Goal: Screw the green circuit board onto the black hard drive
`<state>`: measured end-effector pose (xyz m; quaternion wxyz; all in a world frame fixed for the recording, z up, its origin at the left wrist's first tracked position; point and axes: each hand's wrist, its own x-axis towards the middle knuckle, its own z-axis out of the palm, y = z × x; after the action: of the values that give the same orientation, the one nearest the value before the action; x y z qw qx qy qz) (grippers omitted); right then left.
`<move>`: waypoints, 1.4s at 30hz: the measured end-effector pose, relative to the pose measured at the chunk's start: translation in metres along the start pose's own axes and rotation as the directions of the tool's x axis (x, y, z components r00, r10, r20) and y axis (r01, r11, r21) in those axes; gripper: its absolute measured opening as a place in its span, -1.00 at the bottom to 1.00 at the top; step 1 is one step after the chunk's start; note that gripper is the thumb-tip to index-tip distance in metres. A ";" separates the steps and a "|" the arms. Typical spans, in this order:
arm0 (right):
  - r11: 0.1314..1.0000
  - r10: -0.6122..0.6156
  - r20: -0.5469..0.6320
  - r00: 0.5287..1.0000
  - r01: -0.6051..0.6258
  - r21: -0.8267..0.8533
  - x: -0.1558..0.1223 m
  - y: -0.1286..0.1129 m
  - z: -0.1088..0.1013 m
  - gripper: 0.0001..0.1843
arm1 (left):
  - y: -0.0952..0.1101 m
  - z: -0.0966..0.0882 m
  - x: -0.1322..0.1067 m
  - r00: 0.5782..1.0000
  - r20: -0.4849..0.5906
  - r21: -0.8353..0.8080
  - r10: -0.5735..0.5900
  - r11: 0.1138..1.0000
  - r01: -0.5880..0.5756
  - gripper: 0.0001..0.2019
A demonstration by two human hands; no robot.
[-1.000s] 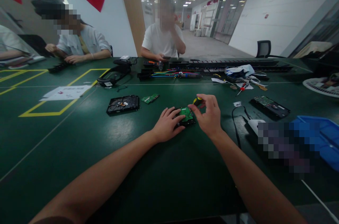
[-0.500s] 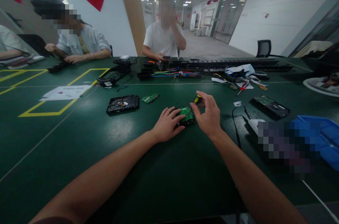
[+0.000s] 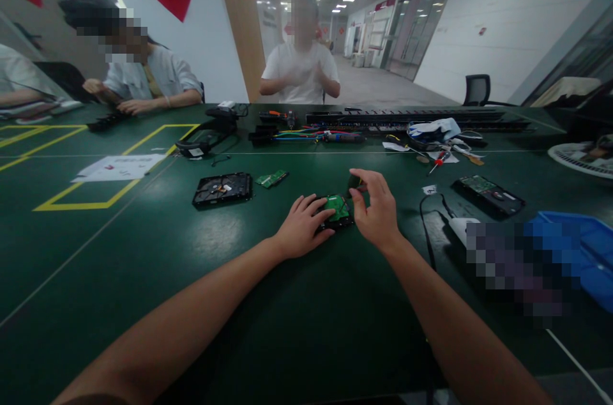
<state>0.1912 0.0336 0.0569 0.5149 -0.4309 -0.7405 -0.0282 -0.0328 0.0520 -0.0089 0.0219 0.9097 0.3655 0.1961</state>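
A hard drive (image 3: 339,208) with its green circuit board facing up lies on the green table. My left hand (image 3: 301,226) holds it down, fingers spread over the board and the thumb along the near edge. At the drive's far right corner, my right hand (image 3: 376,207) grips a small screwdriver (image 3: 355,185) by its dark handle between thumb and fingers. The screwdriver's tip is too small to make out. Left of the drive lie a loose green circuit board (image 3: 272,179) and another hard drive (image 3: 222,190) without a board showing.
A third drive (image 3: 488,194) lies on the right, near a blue tray (image 3: 575,252) and a cable (image 3: 422,220). A red-handled screwdriver (image 3: 439,162), a cloth (image 3: 435,129), coloured wires (image 3: 299,132) and long black rails (image 3: 407,116) lie farther back. Two people sit across the table.
My right hand's fingers have shifted on the screwdriver handle, and its yellow part shows less. My left hand and the drive stay put. The person opposite has lowered a raised hand.
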 end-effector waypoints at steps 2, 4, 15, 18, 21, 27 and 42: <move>0.999 0.011 0.011 1.000 -0.011 0.037 -0.001 0.002 0.002 -0.51 | 0.000 0.000 0.000 1.000 0.003 0.004 -0.002 1.000 0.002 -0.47; 0.995 0.046 0.010 0.999 -0.046 0.086 -0.003 0.004 0.005 -0.49 | -0.001 0.000 0.000 1.000 0.004 0.004 -0.001 1.000 0.001 -0.46; 0.960 0.136 0.004 0.991 -0.133 0.246 -0.007 0.004 0.011 -0.48 | -0.001 0.001 0.000 1.000 0.007 -0.005 -0.008 1.000 0.008 -0.47; 0.988 0.085 -0.006 0.996 -0.083 0.133 -0.004 0.002 0.007 -0.49 | -0.001 0.001 0.000 1.000 0.008 -0.004 -0.008 1.000 0.008 -0.47; 0.999 0.041 -0.006 0.999 -0.041 0.019 -0.002 0.000 0.004 -0.47 | -0.001 0.001 0.000 1.000 0.004 -0.006 -0.008 1.000 0.008 -0.46; 1.000 0.008 0.037 0.999 -0.007 -0.023 -0.002 -0.003 0.004 -0.39 | -0.001 0.001 0.000 1.000 -0.007 -0.017 -0.009 1.000 0.009 -0.47; 0.999 0.021 0.004 1.000 -0.021 0.039 -0.005 0.000 0.006 -0.47 | 0.000 0.000 0.000 1.000 0.005 -0.002 -0.016 1.000 0.016 -0.47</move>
<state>0.1872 0.0337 0.0500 0.5221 -0.4287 -0.7372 -0.0076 -0.0328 0.0523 -0.0089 0.0254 0.9072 0.3723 0.1942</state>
